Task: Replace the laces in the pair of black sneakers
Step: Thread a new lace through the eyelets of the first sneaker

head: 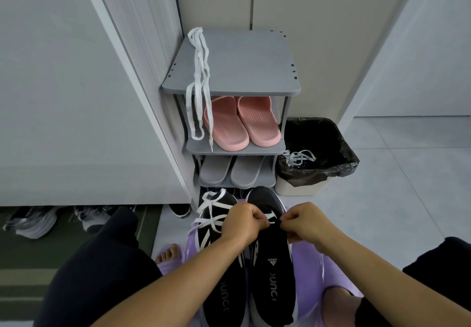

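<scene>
Room: pale tiled floor (407, 173) is running between grey cupboard doors.
Mat: green mat (23, 275) is lying far left, carrying grey shoes (33, 222).
Rack: shoe rack (237, 61) is standing against the wall, spare laces (200, 71) hanging off its top, pink slippers (239, 122) and grey slippers (229, 172) sitting below.
Left sneaker (221, 283): lying on a purple surface (328, 270), loose lacing (212, 208) crossing it.
Left hand (242, 220): curling, pinching the lace (270, 216).
Right sneaker (270, 263): lying beside the left one, touching it.
Right hand (303, 220): curling, pinching this sneaker's black edge beside the lace.
Bin (300, 189): standing right of the rack, holding tangled laces (300, 158).
</scene>
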The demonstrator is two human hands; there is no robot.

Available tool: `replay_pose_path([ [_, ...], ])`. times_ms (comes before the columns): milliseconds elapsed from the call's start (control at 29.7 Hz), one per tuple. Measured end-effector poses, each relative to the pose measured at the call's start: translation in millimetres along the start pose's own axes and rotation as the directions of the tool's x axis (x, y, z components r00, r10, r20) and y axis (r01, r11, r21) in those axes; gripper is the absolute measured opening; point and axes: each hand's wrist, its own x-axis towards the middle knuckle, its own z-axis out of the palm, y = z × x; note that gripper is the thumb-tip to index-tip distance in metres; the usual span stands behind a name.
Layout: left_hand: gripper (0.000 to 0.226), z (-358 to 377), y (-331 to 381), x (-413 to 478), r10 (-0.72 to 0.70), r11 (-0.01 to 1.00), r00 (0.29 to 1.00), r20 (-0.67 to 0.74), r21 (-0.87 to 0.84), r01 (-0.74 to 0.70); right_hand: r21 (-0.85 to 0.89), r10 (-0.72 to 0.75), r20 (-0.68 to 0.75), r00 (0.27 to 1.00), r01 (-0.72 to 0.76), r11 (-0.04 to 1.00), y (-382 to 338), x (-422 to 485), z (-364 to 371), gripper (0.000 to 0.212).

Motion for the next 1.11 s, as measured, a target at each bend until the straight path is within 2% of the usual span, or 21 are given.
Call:
replay_pose_path([
  [169,0.005,6,4,3,0.000,1.000,1.000,0.013,0.018,0.000,0.146,0.034,0.018,0.999,-0.037,0.989,1,-3,-1,0.017],
  [438,0.002,11,0,8,-0.027,0.997,0.999,-0.022,-0.068,0.025,0.211,0.053,0.052,0.997,-0.063,0.975,2,-4,-5,0.016],
  [641,0.005,11,3,9,-0.011,0.999,1.000,-0.007,0.043,0.012,0.264,0.067,0.036,0.997,-0.074,0.962,4,-6,-3,0.017],
  [708,0.008,12,3,8,0.028,0.995,1.000,-0.011,0.101,-0.026,0.208,0.058,0.010,0.998,-0.059,0.976,4,-5,-2,0.017],
  [809,0.010,14,2,8,0.055,0.989,0.998,-0.030,0.141,-0.050,-0.010,-0.021,-0.043,0.999,0.020,1.000,4,-3,2,0.015],
  [910,0.009,12,0,10,0.020,0.993,0.999,-0.033,0.119,-0.016,-0.299,-0.069,-0.038,0.997,0.054,0.953,-1,-3,8,0.027],
  [978,0.009,12,-1,10,0.017,0.994,0.999,-0.030,0.108,-0.013,-0.346,-0.061,-0.040,0.997,0.043,0.937,-5,-1,9,0.026],
  [1045,0.008,12,-2,10,0.019,0.997,0.999,-0.040,0.078,-0.016,-0.153,-0.006,-0.019,1.000,0.003,0.988,-4,0,7,0.023],
  [1113,0.007,12,-3,10,0.019,0.998,0.999,-0.041,0.066,-0.016,0.086,0.047,0.008,0.999,-0.047,0.995,-2,-2,4,0.022],
])
